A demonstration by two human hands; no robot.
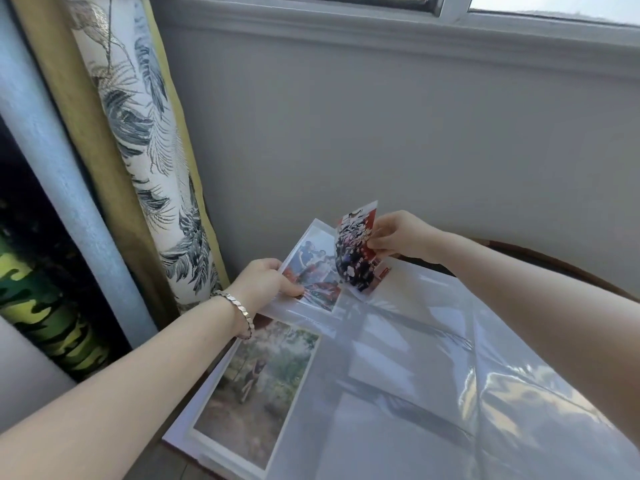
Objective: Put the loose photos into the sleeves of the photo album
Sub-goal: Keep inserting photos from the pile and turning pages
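Any print on the red-edged loose photo (356, 251) was too blurred to read. The right hand (398, 237) pinched that photo by its right edge, bowed and nearly upright, its lower end down against the far page of the open photo album (381, 393) on the bench (571, 268). The left hand (266, 280), fingers curled, gripped the far-left sleeve (294, 268), which held a group picture.

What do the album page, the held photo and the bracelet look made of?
Album page: clear glossy plastic, by its bright reflections. Photo in the right hand: thin printed paper, it bends. Bracelet: probably polished metal, silvery links.
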